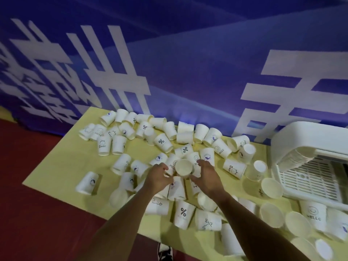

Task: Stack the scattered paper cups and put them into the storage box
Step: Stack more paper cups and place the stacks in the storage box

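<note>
Many white paper cups lie scattered over a yellow table, some upright, some on their sides, several printed with "%", "HELLO" or "Bear". An upright cup stands in the middle between my two hands. My left hand is curled beside it on the left, its fingers touching a cup lying below. On the right, my right hand cups around it. A white storage box stands at the right edge, with a long stack of cups lying inside.
A blue banner with white characters hangs behind the table. Red floor lies to the left and front. A shoe shows below the table's front edge. The box's slatted floor is partly bare.
</note>
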A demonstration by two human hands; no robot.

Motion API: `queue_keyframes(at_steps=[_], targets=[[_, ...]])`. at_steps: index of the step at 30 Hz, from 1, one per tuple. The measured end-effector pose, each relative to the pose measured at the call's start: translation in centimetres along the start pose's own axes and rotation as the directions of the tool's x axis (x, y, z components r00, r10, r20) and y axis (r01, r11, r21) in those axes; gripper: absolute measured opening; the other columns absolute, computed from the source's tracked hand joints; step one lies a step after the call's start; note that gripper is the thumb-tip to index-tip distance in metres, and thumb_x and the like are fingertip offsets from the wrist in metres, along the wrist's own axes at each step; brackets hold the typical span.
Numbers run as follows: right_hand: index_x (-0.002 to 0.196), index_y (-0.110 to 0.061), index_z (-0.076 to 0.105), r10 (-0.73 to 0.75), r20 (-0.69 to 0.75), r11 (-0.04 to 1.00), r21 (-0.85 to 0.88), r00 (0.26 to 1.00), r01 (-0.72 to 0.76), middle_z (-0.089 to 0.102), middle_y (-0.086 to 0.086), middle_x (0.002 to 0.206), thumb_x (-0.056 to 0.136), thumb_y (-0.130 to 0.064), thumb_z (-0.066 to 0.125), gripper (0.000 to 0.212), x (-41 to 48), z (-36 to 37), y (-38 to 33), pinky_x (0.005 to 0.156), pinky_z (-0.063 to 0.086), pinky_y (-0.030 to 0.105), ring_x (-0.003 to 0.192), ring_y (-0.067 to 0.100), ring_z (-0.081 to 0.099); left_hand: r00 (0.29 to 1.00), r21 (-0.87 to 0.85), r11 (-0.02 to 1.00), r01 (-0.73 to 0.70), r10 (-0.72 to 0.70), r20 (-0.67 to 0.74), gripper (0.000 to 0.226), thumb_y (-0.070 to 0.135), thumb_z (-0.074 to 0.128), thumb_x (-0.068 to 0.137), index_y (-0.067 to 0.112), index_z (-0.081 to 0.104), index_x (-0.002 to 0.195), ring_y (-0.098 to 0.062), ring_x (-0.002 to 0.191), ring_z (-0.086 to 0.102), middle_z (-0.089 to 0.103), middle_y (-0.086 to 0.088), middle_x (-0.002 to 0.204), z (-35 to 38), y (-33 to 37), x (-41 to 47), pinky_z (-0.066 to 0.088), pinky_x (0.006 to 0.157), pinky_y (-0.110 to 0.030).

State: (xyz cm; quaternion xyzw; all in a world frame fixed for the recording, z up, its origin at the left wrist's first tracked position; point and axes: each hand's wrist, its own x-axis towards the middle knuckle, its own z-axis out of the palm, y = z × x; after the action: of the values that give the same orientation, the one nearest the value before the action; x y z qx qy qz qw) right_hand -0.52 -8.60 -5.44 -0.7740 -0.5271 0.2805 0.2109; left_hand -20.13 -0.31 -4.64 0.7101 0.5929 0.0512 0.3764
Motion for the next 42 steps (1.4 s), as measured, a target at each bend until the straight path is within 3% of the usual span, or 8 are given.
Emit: queue_keyframes(at_steps=[5,10,16,22,28,33,38,42], targets=[[0.152,-0.008,0.033,-0.062,0.039,0.994,-0.083,0.997,0.065,0.04,0.012,0.153,0.081,-0.023,0.074,0.083,1.2,2.8,-2.0,0.112,0.038,0.036,0.139,0.03,0.04,1.0,0.025,1.0,-0.012,0.011,0.016,0.042,0.02,0.076,0.075,0.015,0.061,0.114,-0.017,0.098,0.06,0.062,-0.006,0.115,-0.8,-3.1,0.7,0.05,0.085,-0.03],[0.158,-0.009,0.022,-0.095,0.065,0.978,-0.179,0.993,0.105,0.023,0.013,0.164,0.081,-0.017,0.072,0.092,2.2,4.4,-2.2,0.123,0.023,0.034,0.152,0.026,0.022,0.992,0.273,0.959,-0.078,0.047,0.119,0.058,0.035,0.071,0.075,0.023,0.053,0.129,-0.021,0.121,0.049,0.054,-0.003,0.124,-0.3,-4.2,1.8,0.042,0.1,-0.036],[0.158,-0.009,0.022,-0.077,0.069,0.968,-0.233,0.995,0.092,0.025,0.012,0.163,0.085,-0.014,0.066,0.085,2.9,5.2,-2.0,0.123,0.023,0.034,0.15,0.027,0.025,0.989,0.343,0.933,-0.105,0.062,0.136,0.052,0.04,0.067,0.079,0.025,0.05,0.126,-0.021,0.126,0.045,0.053,0.001,0.127,1.1,-4.1,2.7,0.028,0.102,-0.04],[0.154,-0.012,0.03,-0.068,0.048,0.981,-0.177,0.997,0.075,0.038,0.007,0.155,0.081,-0.018,0.07,0.083,3.3,5.1,-1.4,0.113,0.038,0.038,0.138,0.027,0.04,0.992,0.351,0.933,-0.082,0.043,0.118,0.052,0.041,0.065,0.08,0.024,0.045,0.125,-0.02,0.124,0.048,0.049,0.003,0.129,1.9,-4.2,3.5,0.022,0.102,-0.04],[0.147,-0.012,0.041,-0.085,-0.028,0.987,-0.138,0.996,0.08,0.051,0.007,0.143,0.08,-0.024,0.075,0.076,3.5,5.6,-1.4,0.105,0.045,0.039,0.126,0.028,0.052,0.995,0.316,0.948,-0.047,0.016,0.099,0.059,0.045,0.068,0.081,0.022,0.042,0.129,-0.021,0.126,0.049,0.05,0.002,0.132,2.3,-4.8,3.5,0.021,0.107,-0.043],[0.146,-0.01,0.042,-0.039,-0.088,0.998,-0.044,0.995,0.035,0.053,0.009,0.138,0.079,-0.023,0.077,0.077,3.0,5.4,-1.5,0.104,0.046,0.04,0.126,0.028,0.051,0.999,0.211,0.977,0.036,-0.041,0.019,0.054,0.038,0.071,0.078,0.022,0.046,0.123,-0.025,0.121,0.049,0.051,-0.002,0.125,1.4,-4.0,3.8,0.031,0.102,-0.042],[0.147,-0.011,0.039,-0.037,-0.138,0.998,0.039,0.99,0.043,0.051,0.007,0.138,0.081,-0.027,0.076,0.077,2.7,3.8,-1.7,0.1,0.047,0.036,0.126,0.026,0.05,0.992,-0.013,0.994,0.11,-0.111,-0.066,0.06,0.031,0.078,0.075,0.016,0.048,0.126,-0.028,0.111,0.056,0.051,-0.009,0.122,-0.2,-2.4,4.0,0.047,0.096,-0.039],[0.146,-0.012,0.041,0.007,-0.225,0.985,0.17,0.974,0.032,0.052,0.007,0.138,0.079,-0.027,0.08,0.079,2.2,1.5,-1.6,0.098,0.043,0.03,0.125,0.025,0.051,0.985,-0.218,0.969,0.117,-0.141,-0.101,0.057,0.026,0.08,0.074,0.015,0.051,0.122,-0.025,0.101,0.06,0.061,-0.01,0.116,-1.4,-0.6,4.3,0.047,0.084,-0.03]])
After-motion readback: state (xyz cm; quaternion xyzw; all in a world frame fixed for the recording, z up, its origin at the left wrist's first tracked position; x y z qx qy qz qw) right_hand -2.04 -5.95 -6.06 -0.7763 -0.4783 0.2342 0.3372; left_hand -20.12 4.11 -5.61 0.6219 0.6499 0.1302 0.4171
